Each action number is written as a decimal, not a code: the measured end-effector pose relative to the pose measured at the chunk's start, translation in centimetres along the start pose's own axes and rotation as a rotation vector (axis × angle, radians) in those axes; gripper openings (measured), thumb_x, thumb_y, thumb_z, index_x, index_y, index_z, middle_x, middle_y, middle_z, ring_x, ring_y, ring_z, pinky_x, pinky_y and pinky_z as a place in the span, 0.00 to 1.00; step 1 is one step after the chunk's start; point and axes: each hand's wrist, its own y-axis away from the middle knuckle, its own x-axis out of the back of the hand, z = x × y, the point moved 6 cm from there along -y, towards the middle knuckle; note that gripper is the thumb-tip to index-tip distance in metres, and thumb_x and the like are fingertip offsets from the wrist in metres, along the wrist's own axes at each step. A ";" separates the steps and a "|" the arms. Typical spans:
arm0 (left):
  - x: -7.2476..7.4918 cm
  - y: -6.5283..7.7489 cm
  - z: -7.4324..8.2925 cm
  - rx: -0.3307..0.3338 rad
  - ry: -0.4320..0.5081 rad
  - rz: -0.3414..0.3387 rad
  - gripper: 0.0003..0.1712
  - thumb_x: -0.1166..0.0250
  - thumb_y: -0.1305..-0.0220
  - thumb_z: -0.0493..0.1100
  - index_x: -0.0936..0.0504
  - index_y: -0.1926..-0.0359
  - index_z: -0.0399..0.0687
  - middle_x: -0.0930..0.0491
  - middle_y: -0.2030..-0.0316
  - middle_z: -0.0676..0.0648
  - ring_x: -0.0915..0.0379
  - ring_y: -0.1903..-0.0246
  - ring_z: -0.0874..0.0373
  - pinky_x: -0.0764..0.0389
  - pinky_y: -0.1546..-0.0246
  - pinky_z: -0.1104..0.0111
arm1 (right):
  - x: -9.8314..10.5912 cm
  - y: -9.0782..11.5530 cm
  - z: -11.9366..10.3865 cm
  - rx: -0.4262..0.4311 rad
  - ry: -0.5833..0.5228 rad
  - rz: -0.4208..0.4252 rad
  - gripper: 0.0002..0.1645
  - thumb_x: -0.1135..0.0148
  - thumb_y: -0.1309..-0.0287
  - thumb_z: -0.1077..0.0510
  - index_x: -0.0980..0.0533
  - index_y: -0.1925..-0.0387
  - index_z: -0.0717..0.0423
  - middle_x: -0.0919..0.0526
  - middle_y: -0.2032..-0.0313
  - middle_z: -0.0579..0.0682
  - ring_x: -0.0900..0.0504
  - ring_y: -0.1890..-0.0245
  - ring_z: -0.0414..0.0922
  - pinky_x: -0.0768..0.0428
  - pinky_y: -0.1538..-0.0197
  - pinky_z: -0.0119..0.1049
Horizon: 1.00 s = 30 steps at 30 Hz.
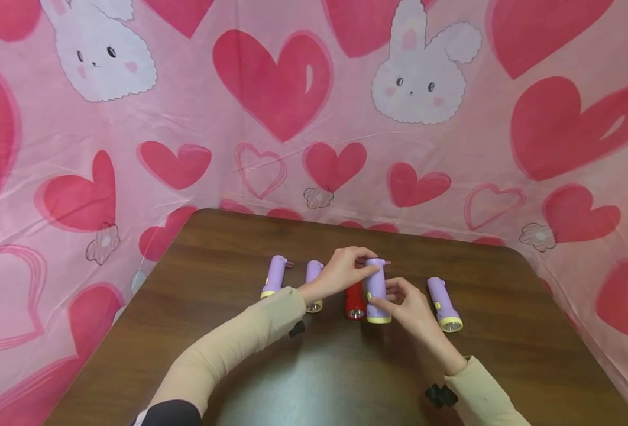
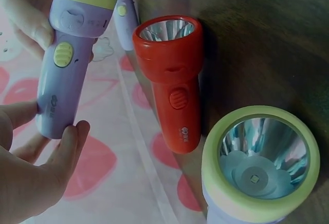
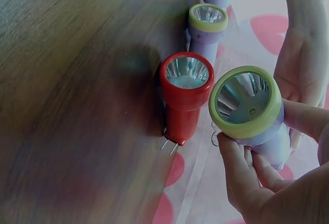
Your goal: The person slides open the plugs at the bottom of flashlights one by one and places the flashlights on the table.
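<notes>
Both hands hold one purple flashlight with a yellow rim, raised off the table beside a red flashlight. At its tail end, the left hand pinches it between thumb and fingers. The right hand grips it lower down, near the lens end, as the right wrist view also shows. A yellow switch faces up on the held flashlight's body. The red flashlight lies on the table with two metal plug prongs out at its tail. Part of it is hidden behind the held one in the head view.
Two more purple flashlights lie to the left, one at the far left and one partly behind the left wrist. Another purple flashlight lies right of the right hand. The brown wooden table meets a pink heart-print cloth behind.
</notes>
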 end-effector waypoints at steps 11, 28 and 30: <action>-0.7 -1.2 0.0 -0.013 -0.048 -0.007 0.17 0.33 0.35 0.44 0.16 0.48 0.43 0.13 0.51 0.45 0.14 0.54 0.56 0.16 0.53 0.74 | 0.5 -0.5 1.0 -0.054 0.009 0.005 0.29 0.29 0.44 0.51 0.26 0.47 0.66 0.16 0.51 0.64 0.14 0.53 0.53 0.15 0.55 0.39; -2.4 -2.9 -0.8 0.003 -0.097 -0.040 0.15 0.34 0.34 0.44 0.15 0.49 0.43 0.13 0.53 0.45 0.15 0.55 0.56 0.16 0.54 0.74 | 1.0 -1.3 3.0 -0.120 0.018 -0.008 0.31 0.30 0.44 0.48 0.25 0.47 0.66 0.15 0.52 0.64 0.15 0.53 0.52 0.18 0.60 0.32; -2.5 -3.0 -0.9 0.005 -0.090 -0.048 0.15 0.34 0.34 0.44 0.15 0.49 0.43 0.13 0.52 0.45 0.15 0.55 0.55 0.16 0.55 0.75 | 1.0 -1.5 3.2 -0.127 0.010 -0.009 0.31 0.30 0.43 0.48 0.25 0.47 0.66 0.15 0.52 0.64 0.15 0.53 0.52 0.19 0.61 0.31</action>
